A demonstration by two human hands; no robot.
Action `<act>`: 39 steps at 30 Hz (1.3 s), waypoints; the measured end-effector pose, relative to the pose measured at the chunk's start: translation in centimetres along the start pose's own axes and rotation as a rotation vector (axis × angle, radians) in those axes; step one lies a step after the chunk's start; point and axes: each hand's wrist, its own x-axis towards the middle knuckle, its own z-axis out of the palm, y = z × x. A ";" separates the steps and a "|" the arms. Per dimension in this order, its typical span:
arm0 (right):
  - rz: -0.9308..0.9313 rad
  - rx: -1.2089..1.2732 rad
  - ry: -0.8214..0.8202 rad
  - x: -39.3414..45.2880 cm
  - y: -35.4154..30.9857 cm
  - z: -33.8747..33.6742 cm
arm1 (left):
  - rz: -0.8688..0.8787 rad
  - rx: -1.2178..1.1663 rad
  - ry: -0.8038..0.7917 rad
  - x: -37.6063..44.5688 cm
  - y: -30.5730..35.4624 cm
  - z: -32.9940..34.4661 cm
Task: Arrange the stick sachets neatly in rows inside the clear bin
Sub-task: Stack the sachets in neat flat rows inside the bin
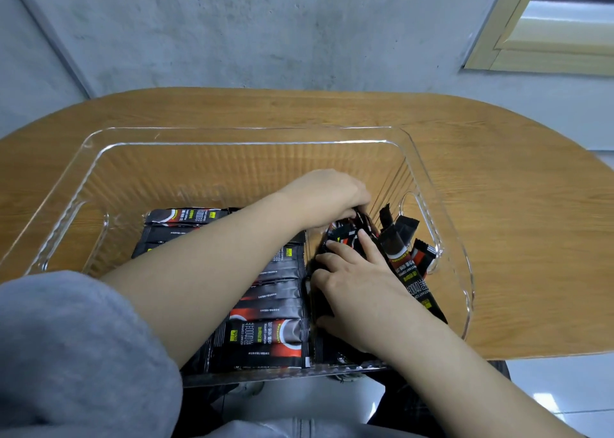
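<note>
**Both hands in the clear bin among the stick sachets**

One clear bin stands on the wooden bench, its near edge over the bench's front. Inside, black-and-red stick sachets lie flat in rows across the left and middle of the floor; an exact count is not possible, since the left forearm crosses over them. A loose bundle of sachets leans tilted against the right wall, about four ends showing.

The left hand reaches across to the right side, fingers curled down onto the top ends of that bundle. The right hand lies on the same bundle, fingers spread and pressing on it. A grey sleeve covers the left upper arm.
</note>
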 end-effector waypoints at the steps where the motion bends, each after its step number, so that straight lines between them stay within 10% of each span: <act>1: 0.000 0.000 0.000 0.0 0.0 0.0 | -0.007 -0.020 0.015 0.1 -0.2 0.2; 10: -0.002 0.013 0.006 0.0 0.0 0.0 | 0.015 -0.003 0.462 -6.0 -1.6 -1.8; 19: 0.001 0.016 -0.007 -0.1 -0.1 -0.1 | -0.576 -0.509 0.135 -15.2 -1.9 -0.6; 39: 0.003 -0.001 0.000 0.0 0.0 0.2 | -0.648 -0.696 0.150 -18.3 -0.3 0.3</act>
